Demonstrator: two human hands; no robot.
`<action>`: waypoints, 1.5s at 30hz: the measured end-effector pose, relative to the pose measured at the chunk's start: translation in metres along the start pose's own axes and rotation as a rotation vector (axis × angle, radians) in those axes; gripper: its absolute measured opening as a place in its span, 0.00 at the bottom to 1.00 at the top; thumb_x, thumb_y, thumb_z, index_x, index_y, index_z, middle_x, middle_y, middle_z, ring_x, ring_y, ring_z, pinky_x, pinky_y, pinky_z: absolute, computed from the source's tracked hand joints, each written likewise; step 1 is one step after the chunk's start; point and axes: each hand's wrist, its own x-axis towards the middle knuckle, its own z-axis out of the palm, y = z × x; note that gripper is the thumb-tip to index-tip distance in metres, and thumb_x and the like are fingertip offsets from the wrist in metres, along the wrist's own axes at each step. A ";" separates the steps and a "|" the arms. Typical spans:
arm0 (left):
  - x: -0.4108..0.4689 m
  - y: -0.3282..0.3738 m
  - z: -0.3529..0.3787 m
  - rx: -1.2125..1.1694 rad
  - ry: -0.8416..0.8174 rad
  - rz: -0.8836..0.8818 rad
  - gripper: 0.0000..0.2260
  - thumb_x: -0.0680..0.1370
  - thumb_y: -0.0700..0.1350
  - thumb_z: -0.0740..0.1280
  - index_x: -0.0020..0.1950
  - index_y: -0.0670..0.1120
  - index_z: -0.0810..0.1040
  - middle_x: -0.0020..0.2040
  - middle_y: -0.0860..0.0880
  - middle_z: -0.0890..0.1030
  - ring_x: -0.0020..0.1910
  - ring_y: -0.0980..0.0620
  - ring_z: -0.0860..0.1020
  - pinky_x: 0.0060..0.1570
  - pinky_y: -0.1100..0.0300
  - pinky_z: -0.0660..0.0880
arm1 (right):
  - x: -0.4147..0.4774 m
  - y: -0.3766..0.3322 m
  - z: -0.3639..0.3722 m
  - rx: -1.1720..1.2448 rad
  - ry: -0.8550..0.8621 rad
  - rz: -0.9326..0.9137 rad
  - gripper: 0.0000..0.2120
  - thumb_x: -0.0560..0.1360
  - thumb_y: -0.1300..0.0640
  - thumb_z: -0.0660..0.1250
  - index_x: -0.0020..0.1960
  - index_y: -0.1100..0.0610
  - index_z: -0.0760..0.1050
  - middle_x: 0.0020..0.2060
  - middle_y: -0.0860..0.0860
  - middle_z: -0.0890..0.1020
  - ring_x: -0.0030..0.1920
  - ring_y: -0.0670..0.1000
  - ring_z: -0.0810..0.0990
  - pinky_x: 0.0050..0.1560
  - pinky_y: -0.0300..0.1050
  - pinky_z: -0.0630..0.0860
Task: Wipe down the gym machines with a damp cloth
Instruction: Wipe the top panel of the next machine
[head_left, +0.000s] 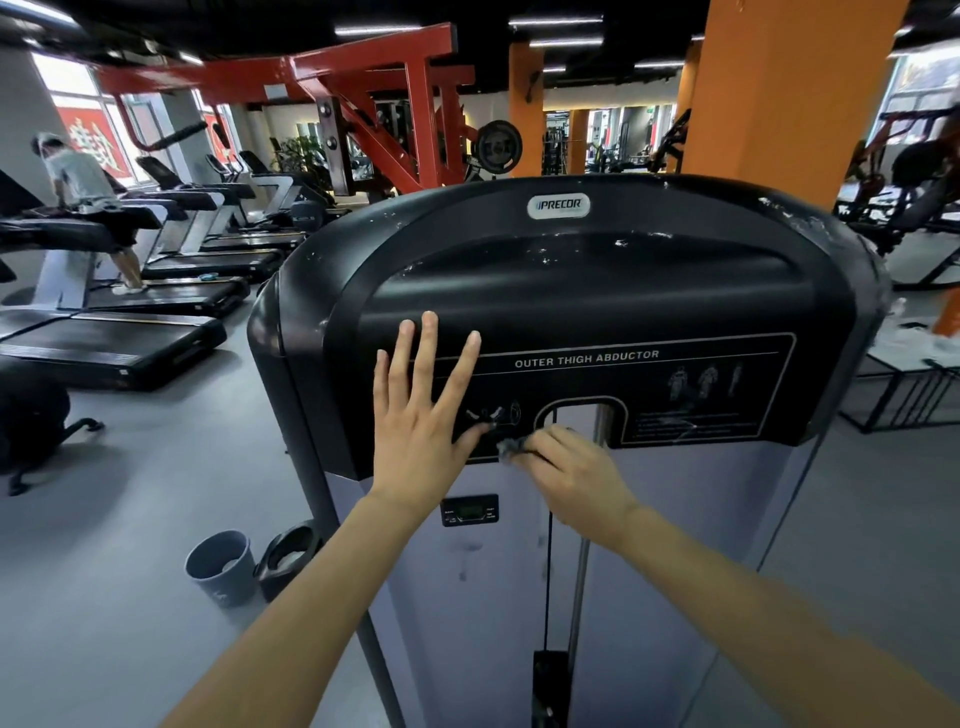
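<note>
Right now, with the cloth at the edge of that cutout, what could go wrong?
The cloth, bunched small in the right hand, sits beside the cable in the cutout and might snag there. The grey bucket stands on the floor near the machine; a step left could tip it.

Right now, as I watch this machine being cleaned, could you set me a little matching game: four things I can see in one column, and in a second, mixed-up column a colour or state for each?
Things
1. left hand
2. right hand
3. bucket
4. pillar

Colours or states
A. orange
B. grey, beside a black bin
C. flat, fingers spread, on the black cover
D. grips a cloth

Pairs: 1-C, 2-D, 3-B, 4-A
</note>
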 end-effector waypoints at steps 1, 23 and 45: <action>0.000 0.001 0.000 0.008 -0.003 0.000 0.48 0.77 0.60 0.77 0.88 0.54 0.52 0.88 0.40 0.46 0.87 0.37 0.45 0.83 0.34 0.51 | 0.007 0.003 -0.009 0.006 -0.007 -0.013 0.11 0.84 0.67 0.66 0.63 0.60 0.82 0.53 0.54 0.82 0.51 0.56 0.80 0.50 0.52 0.78; 0.011 0.016 -0.013 -0.002 0.034 -0.048 0.43 0.76 0.57 0.77 0.86 0.52 0.62 0.86 0.37 0.54 0.86 0.36 0.52 0.82 0.33 0.52 | 0.034 0.020 -0.050 0.006 0.025 0.000 0.12 0.79 0.69 0.70 0.61 0.61 0.83 0.52 0.55 0.81 0.49 0.55 0.78 0.48 0.48 0.78; 0.019 0.024 0.002 0.038 0.021 0.018 0.54 0.69 0.62 0.82 0.87 0.54 0.56 0.85 0.36 0.53 0.84 0.34 0.53 0.81 0.33 0.55 | 0.079 0.043 -0.103 -0.087 0.235 0.214 0.08 0.81 0.67 0.69 0.57 0.63 0.85 0.52 0.56 0.83 0.49 0.55 0.79 0.52 0.47 0.77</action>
